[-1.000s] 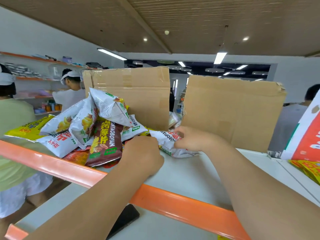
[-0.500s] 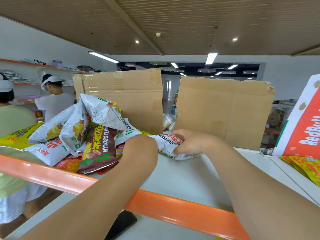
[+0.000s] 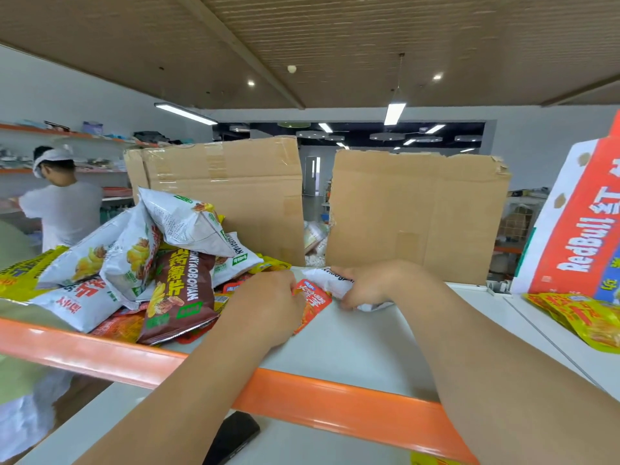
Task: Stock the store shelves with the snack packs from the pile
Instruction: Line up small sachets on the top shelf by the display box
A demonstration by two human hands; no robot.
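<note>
Shelf: we look along a white shelf (image 3: 352, 350) that fills the lower half of the frame, with an orange rail (image 3: 335, 397) on its near edge.
Cardboard: two panels stand upright at its back, the left cardboard panel (image 3: 235, 196) and the right cardboard panel (image 3: 419, 213), with a gap between them at frame centre.
Pile: the snack packs sit heaped in a pile (image 3: 134, 260) at middle left, against the left cardboard panel. White, yellow and red bags overlap, and a brown pack (image 3: 181, 290) leans on the near side.
Carton: a RedBull carton (image 3: 580, 229) stands tilted at the right edge, with yellow packs (image 3: 583, 317) lying at its foot.
Person: we see someone in a white top and cap (image 3: 63, 209) at far left.
Right hand: the right hand (image 3: 372, 283) is at centre, low on the shelf, its fingers curled around a crumpled white pack (image 3: 327, 280) and gripping it.
Left hand: the left hand (image 3: 268, 307) is just left of it, back toward us, bent over the edge of a red pack (image 3: 312, 305) lying flat on the shelf. The fingertips are hidden, so we cannot tell whether they pinch it.
Phone: a dark phone (image 3: 231, 437) lies on the level below, at bottom centre.
</note>
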